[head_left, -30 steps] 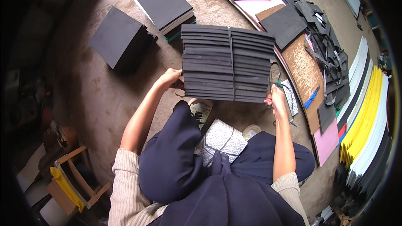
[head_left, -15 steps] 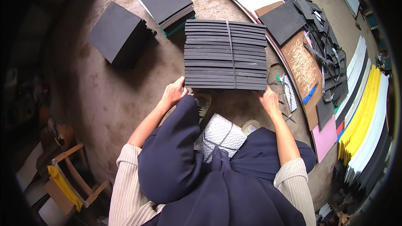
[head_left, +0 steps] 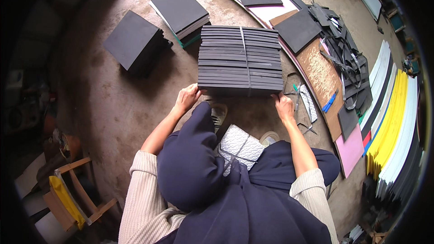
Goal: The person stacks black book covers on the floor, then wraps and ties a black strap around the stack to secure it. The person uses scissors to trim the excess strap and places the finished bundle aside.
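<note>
- One thick stack of flat black sheets (head_left: 226, 61), tied with thin grey string (head_left: 246, 58), is past the dark blue trousers (head_left: 192, 167).
- Left grip (head_left: 186, 98) pinches its near left corner.
- Right grip (head_left: 284, 107) pinches its near right corner.

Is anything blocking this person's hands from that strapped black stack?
Nothing visible is. The left hand grips the near left corner of the black stack, the right hand its near right corner. The white bundle lies nearer the body, out of the way.
</note>
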`<state>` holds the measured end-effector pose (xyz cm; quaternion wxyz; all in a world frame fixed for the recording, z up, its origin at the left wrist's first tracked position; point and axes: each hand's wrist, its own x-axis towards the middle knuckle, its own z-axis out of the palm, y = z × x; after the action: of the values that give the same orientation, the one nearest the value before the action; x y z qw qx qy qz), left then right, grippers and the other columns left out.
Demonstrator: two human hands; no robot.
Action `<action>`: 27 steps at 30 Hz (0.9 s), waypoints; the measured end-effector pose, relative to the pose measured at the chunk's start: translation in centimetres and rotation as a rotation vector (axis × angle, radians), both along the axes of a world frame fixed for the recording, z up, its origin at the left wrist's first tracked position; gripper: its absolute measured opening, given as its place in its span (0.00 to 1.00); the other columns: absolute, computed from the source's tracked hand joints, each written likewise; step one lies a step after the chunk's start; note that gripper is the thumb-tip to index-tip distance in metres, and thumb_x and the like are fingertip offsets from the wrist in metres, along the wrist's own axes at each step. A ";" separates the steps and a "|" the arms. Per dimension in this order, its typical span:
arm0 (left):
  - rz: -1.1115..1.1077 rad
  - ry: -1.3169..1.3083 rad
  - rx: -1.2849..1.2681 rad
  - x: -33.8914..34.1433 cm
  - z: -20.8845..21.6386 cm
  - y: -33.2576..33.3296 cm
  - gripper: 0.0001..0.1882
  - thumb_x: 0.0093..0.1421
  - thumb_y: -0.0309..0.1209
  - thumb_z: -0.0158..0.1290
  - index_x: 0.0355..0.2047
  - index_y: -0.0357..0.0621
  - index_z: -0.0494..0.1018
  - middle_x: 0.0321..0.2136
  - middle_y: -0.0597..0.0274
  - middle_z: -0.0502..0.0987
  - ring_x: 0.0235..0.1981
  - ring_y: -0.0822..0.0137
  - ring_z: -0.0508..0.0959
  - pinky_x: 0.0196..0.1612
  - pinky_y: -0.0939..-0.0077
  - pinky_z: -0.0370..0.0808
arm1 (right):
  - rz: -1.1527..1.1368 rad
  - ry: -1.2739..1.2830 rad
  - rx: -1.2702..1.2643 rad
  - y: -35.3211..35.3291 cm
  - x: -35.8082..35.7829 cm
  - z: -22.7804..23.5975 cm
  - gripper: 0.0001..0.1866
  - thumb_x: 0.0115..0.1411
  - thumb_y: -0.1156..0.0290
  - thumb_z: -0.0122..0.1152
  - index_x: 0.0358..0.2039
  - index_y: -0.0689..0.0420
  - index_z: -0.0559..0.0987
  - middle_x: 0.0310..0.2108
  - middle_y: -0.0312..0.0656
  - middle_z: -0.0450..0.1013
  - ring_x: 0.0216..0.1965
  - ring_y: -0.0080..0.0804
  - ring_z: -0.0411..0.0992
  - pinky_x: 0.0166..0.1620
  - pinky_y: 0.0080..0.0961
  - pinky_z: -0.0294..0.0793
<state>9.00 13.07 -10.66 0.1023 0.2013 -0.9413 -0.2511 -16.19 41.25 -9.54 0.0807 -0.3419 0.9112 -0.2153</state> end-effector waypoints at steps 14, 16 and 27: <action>0.376 0.068 0.333 -15.1 13.9 -10.0 0.17 0.57 0.41 0.47 0.35 0.40 0.75 0.28 0.50 0.77 0.31 0.59 0.78 0.37 0.71 0.71 | -0.136 0.052 -0.151 -11.4 -10.0 11.2 0.18 0.58 0.61 0.48 0.21 0.63 0.73 0.21 0.56 0.70 0.24 0.55 0.69 0.27 0.40 0.66; 0.458 -0.007 0.189 -15.5 12.8 -10.4 0.18 0.58 0.41 0.45 0.36 0.41 0.75 0.31 0.48 0.77 0.34 0.52 0.77 0.40 0.65 0.72 | -0.183 -0.034 -0.176 -12.7 -9.9 10.6 0.17 0.58 0.61 0.47 0.24 0.62 0.75 0.23 0.58 0.70 0.28 0.56 0.70 0.31 0.42 0.68; 0.340 -0.046 -0.228 -16.2 12.2 -9.3 0.17 0.59 0.39 0.41 0.24 0.40 0.73 0.23 0.48 0.76 0.26 0.49 0.77 0.31 0.58 0.74 | -0.258 0.111 0.109 -15.5 -8.6 10.9 0.18 0.62 0.61 0.39 0.32 0.61 0.74 0.29 0.57 0.73 0.36 0.52 0.73 0.40 0.43 0.72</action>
<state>-7.22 3.82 1.51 0.1437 0.3500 -0.9182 -0.1172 -24.80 25.72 1.40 0.0200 -0.2283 0.9610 -0.1550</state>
